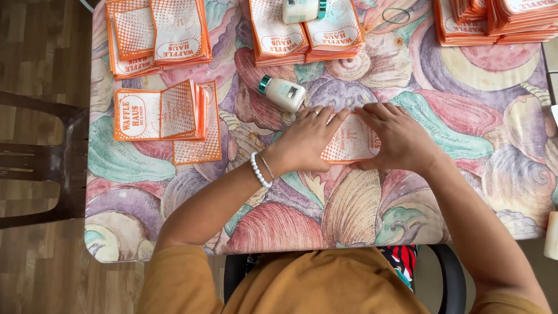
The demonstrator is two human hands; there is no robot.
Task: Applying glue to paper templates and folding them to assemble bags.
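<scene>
Covering the table (465, 174) is a cloth printed with large pastel shells; a dark wooden chair (40, 168) stands on the wood floor at the left edge. We see both hands pressed flat on one orange-and-white paper sleeve (351, 142) near the table's centre. Our left hand (308, 139), with a ring and a white bead bracelet (260, 170) at the wrist, lies palm down, fingers spread over the sleeve's left half. Our right hand (398, 136) lies palm down over its right half, index fingertips nearly meeting at the top edge. Neither hand grips anything. A small cream bottle with a teal cap (282, 93) lies on its side just beyond the left hand. Stacks of matching sleeves (160, 113) sit to the left and along the far edge.
</scene>
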